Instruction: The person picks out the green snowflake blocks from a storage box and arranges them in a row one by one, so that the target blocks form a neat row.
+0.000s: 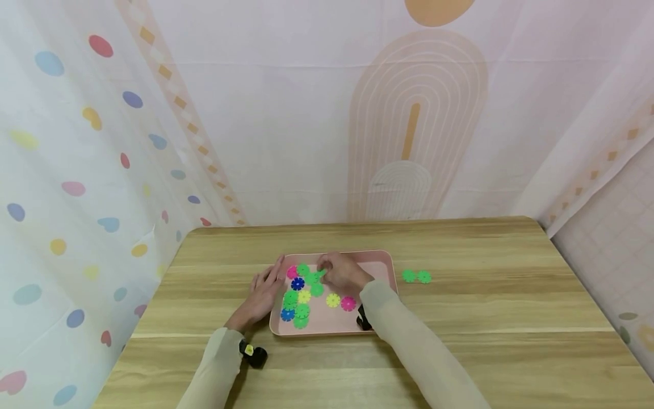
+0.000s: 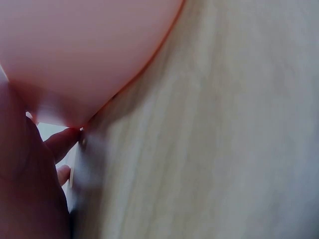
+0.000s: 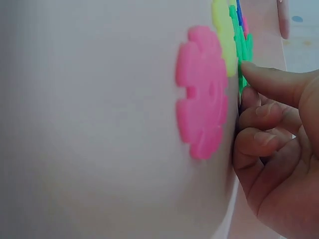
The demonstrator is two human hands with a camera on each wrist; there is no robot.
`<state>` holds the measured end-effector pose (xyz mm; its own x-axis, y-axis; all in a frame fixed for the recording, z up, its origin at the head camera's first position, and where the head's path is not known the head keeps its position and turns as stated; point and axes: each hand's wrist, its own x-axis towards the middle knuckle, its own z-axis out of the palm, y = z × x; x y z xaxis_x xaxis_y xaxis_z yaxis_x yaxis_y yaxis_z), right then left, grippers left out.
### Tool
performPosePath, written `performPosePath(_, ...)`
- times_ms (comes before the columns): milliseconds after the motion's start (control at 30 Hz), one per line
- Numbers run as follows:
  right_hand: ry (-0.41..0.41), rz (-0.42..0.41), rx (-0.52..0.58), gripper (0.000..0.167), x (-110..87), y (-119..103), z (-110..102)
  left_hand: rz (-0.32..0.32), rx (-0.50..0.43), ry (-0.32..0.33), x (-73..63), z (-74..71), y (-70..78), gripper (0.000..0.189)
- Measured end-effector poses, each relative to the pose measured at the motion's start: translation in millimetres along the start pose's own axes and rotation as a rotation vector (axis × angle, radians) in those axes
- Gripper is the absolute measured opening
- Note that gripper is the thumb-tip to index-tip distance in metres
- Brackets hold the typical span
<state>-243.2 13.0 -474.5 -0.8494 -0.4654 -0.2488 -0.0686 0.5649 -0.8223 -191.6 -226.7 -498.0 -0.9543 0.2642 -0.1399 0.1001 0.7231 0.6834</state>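
A pink tray [image 1: 327, 333] holds several notched plastic discs in green, blue, yellow and pink. Over its far side, my right hand [image 1: 341, 270] pinches a green disc [image 1: 321, 272] between thumb and fingers. In the right wrist view that green disc [image 3: 242, 82] shows edge-on at the thumb tip, and a pink disc [image 3: 204, 94] lies on the tray nearer the camera. My left hand [image 1: 264, 292] rests along the tray's left rim with its fingers extended. In the left wrist view, fingers [image 2: 64, 143] touch the tray's corner.
To the right of the tray, two joined green discs [image 1: 416, 276] lie on the wooden table [image 1: 490, 318]. Inside the tray, most discs crowd the left half; a yellow disc [image 1: 333, 300] and a pink disc [image 1: 348, 304] sit nearer the middle. A patterned curtain [image 1: 296, 142] hangs behind the table.
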Motion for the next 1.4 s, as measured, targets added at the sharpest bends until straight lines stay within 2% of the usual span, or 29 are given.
performPosePath(133, -0.003, -0.028, -0.045, 0.015, -0.2, 0.2, -1.4, 0.014, 0.002, 0.000, 0.0, 0.1, -0.3, 0.060)
performPosePath(300, -0.012, -0.037, -0.049, 0.018, 0.8, -0.1, -1.6, 0.021, -0.014, 0.005, 0.8, 0.3, -2.6, 0.059)
performPosePath(567, -0.015, 0.035, 0.096, 0.022, -7.3, -6.2, 2.9, 0.016, -0.018, 0.003, 0.0, 0.1, -2.7, 0.059)
performPosePath(633, -0.012, 0.038, 0.102, 0.022, -8.9, -8.0, 3.1, 0.014, -0.014, 0.001, 0.0, -0.1, -2.6, 0.060)
performPosePath(1067, -0.051, 0.012, 0.058, 0.021, -6.9, -6.1, -0.8, 0.008, -0.018, 0.000, 1.1, -0.5, -2.5, 0.061)
performPosePath(1233, -0.079, -0.034, -0.049, 0.017, -6.8, -6.5, -8.3, 0.011, -0.017, 0.001, 0.7, -0.4, -3.0, 0.060)
performPosePath(1400, -0.085, -0.051, -0.058, 0.018, -11.9, -11.6, -18.3, 0.008, -0.011, 0.001, 0.3, -0.4, -2.6, 0.061)
